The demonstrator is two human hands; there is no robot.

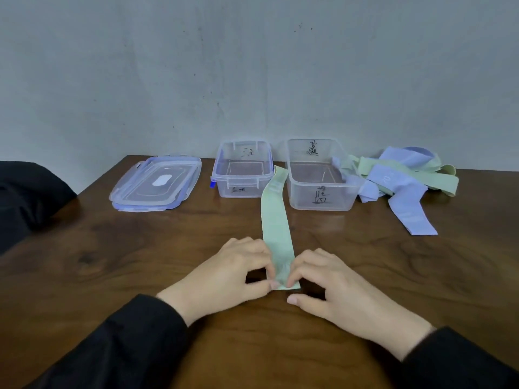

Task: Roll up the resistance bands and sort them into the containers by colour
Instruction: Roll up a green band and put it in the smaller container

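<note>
A pale green resistance band (275,217) lies flat and straight on the wooden table (140,248), running from between the two containers toward me. My left hand (227,273) and my right hand (331,287) pinch its near end from either side, where the band is folded over. Two clear plastic containers stand at the back: a smaller one (243,189) on the left and a larger one (320,203) on the right, each with black handwriting. I see no bands inside them.
A heap of loose green and lavender bands (401,181) lies right of the larger container. Stacked clear lids (157,183) with blue rims rest at the back left. A dark cloth (25,192) covers the table's left edge. A grey wall stands behind.
</note>
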